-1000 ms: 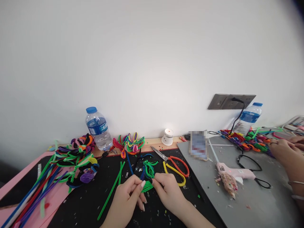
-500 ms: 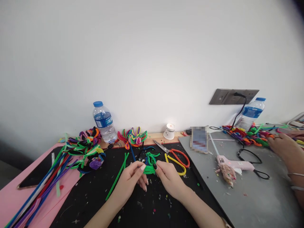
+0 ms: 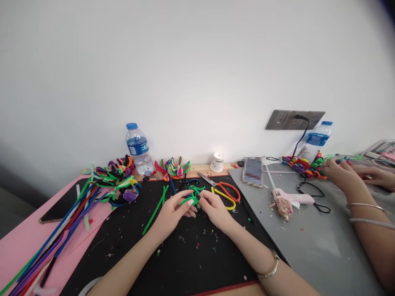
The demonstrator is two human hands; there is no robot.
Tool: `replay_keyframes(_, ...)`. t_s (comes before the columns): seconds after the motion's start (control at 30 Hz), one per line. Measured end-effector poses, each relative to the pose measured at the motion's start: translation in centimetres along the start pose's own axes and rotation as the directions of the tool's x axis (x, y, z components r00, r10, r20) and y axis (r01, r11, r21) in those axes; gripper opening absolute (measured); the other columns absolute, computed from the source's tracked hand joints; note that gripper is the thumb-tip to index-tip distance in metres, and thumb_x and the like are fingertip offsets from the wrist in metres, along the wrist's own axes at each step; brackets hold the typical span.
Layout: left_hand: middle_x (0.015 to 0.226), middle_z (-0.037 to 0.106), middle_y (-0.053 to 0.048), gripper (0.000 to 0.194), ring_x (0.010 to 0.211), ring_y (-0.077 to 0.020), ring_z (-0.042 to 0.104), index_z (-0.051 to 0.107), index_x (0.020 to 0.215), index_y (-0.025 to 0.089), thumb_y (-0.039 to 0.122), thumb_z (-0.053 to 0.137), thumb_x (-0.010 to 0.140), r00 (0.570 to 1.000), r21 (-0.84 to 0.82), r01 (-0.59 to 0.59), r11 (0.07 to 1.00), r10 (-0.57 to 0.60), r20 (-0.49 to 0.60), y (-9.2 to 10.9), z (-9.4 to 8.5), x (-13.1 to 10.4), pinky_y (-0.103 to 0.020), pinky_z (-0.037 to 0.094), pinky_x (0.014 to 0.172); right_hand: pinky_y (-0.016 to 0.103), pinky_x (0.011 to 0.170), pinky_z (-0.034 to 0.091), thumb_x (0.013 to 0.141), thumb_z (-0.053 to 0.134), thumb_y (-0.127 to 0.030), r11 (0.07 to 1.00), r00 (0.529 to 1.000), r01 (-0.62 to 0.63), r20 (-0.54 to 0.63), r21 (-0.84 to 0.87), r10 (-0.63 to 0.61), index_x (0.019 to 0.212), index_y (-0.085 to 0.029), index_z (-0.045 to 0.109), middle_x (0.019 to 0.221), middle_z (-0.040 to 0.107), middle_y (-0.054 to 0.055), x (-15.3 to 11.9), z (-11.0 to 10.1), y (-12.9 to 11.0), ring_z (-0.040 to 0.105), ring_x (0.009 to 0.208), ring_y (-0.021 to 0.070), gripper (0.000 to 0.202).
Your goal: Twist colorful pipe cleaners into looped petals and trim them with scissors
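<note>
Between my two hands is a small bundle of bent green pipe cleaners [image 3: 193, 199], with some blue ones among them. My left hand [image 3: 178, 207] pinches its left side, thumb on top. On the other side my right hand [image 3: 212, 209] grips it with thumb and forefinger; fingers cover part of the bundle. Loose green pipe cleaners [image 3: 156, 209] lie on the black mat left of my left hand. Scissors with red and yellow handles [image 3: 226, 195] rest just beyond my right hand. A multicoloured pipe-cleaner flower [image 3: 173, 167] sits behind the bundle.
Pipe-cleaner flowers and long stems [image 3: 64, 232] cover the left side, near a phone [image 3: 60, 203]. Water bottles [image 3: 138, 150] stand by the wall, as does a white paper cup [image 3: 217, 162]. A pink glue gun [image 3: 293, 198] lies on the grey mat; a co-worker's hands [image 3: 342, 172] are at right.
The view has shifted, showing more of my forearms. My hands have turned the green bundle and remain closed on it. The co-worker's second hand has come into view.
</note>
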State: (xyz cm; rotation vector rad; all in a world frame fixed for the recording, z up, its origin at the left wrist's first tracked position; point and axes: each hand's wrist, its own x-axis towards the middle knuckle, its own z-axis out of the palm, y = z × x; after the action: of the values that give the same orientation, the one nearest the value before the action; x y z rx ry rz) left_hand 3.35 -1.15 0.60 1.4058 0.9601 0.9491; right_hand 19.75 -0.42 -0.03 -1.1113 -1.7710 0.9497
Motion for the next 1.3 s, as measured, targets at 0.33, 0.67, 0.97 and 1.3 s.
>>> replay_keyframes(0.33, 0.056, 0.059, 0.0, 0.028, 0.044, -0.0118, 0.057, 0.05, 0.074, 0.014, 0.038, 0.038, 0.085, 0.998, 0.153, -0.054, 0.987, 0.051, 0.025, -0.8, 0.8, 0.1, -0.023, 0.046, 0.047, 0.02, 0.046, 0.022, 0.083, 0.037, -0.022, 0.933, 0.991, 0.063, -0.091, -0.355, -0.101, 0.056, -0.017, 0.037, 0.049, 0.033, -0.005, -0.5, 1.3, -0.5, 0.03, 0.046, 0.0075, 0.028)
replay_keyframes(0.67, 0.054, 0.059, 0.002, 0.03, 0.041, -0.011, 0.056, 0.052, 0.074, 0.017, 0.041, 0.037, 0.084, 0.987, 0.337, -0.114, 0.934, 0.146, -0.071, 0.2, 0.6, 0.0, -0.021, 0.043, 0.046, 0.021, 0.048, 0.023, 0.084, 0.036, -0.02, 0.845, 0.972, 0.073, -0.152, -0.53, -0.18, 0.057, -0.017, 0.039, 0.05, 0.038, -0.003, -0.7, 0.9, -1.0, 0.033, 0.046, 0.0085, 0.028)
replay_keyframes(0.97, 0.036, 0.047, 0.005, 0.042, 0.037, -0.0092, 0.048, 0.04, 0.049, 0.018, 0.043, 0.041, 0.082, 0.941, 0.617, -0.099, 0.781, 0.276, -0.198, 0.2, -0.1, -0.1, -0.02, 0.034, 0.047, 0.021, 0.048, 0.022, 0.083, 0.038, -0.021, 0.834, 0.979, 0.092, -0.105, -0.544, -0.177, 0.054, -0.018, 0.035, 0.048, 0.037, -0.003, -0.7, 0.9, -1.2, 0.031, 0.045, 0.0083, 0.029)
replay_keyframes(1.3, 0.045, 0.053, 0.003, 0.037, 0.042, -0.0092, 0.048, 0.046, 0.056, 0.018, 0.038, 0.036, 0.085, 0.942, 0.615, -0.157, 0.773, 0.304, -0.141, 0.0, -0.8, -0.3, -0.02, 0.034, 0.052, 0.021, 0.05, 0.024, 0.084, 0.036, -0.021, 0.855, 0.982, 0.088, -0.097, -0.512, -0.159, 0.056, -0.018, 0.036, 0.049, 0.036, -0.003, -0.6, 0.4, -0.7, 0.034, 0.047, 0.0086, 0.028)
